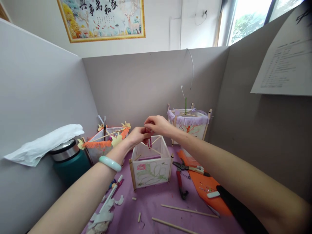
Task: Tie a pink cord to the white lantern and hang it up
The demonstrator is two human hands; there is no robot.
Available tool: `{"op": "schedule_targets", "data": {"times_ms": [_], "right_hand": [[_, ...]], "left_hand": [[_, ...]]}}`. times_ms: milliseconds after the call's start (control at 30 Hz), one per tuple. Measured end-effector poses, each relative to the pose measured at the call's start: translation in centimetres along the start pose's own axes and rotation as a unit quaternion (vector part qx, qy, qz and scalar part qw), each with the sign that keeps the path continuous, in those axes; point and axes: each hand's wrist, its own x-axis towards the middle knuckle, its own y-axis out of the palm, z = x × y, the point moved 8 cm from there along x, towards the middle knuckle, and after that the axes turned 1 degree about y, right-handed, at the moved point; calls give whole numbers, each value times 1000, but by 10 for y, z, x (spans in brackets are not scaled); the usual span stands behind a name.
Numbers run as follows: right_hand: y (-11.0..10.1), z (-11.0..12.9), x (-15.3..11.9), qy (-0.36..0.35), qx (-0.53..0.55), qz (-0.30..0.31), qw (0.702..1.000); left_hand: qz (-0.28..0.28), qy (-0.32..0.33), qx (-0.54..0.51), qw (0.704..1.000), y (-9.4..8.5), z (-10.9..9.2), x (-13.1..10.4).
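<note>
A four-sided paper lantern (pixel 153 174) with wooden corner sticks stands upright on the purple table cover, a pink flower and green lines drawn on its front. Thin sticks cross inside its open top. Above the back rim, my left hand (pixel 139 136) and my right hand (pixel 159 125) meet, their fingers pinched close together. A dark red strand (pixel 149 143) hangs from under my left fingertips near the crossed sticks. Its upper end is hidden by the fingers, and so is whatever my right fingertips pinch. On my left wrist is a pale green bangle (pixel 110 163).
An orange-fringed lantern (pixel 97 144) stands at left behind a teal flask (pixel 71 165). At back right is a purple-fringed lantern (pixel 190 122) with a wire rising from it. Red-handled pliers (pixel 179 178), an orange sheet (pixel 203 182) and loose wooden sticks (pixel 188 210) lie on the table.
</note>
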Motion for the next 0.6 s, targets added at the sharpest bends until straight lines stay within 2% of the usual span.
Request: {"op": "schedule_targets", "data": {"times_ms": [67, 200, 300, 467, 533, 600], "right_hand": [[6, -8, -1, 6, 27, 25, 999], [33, -24, -8, 33, 35, 142, 989], [31, -30, -10, 46, 1, 120, 992], [13, -19, -15, -13, -67, 47, 997], [14, -16, -19, -35, -72, 52, 995], [21, -20, -21, -26, -20, 84, 996]], "left_hand": [[8, 7, -4, 1000, -2, 1, 0], [24, 12, -7, 1000, -2, 1, 0], [10, -8, -37, 999, -4, 4, 2], [0, -41, -77, 996, -8, 12, 6], [0, -47, -82, 995, -9, 14, 5], [-6, -42, -58, 997, -9, 13, 5]]}}
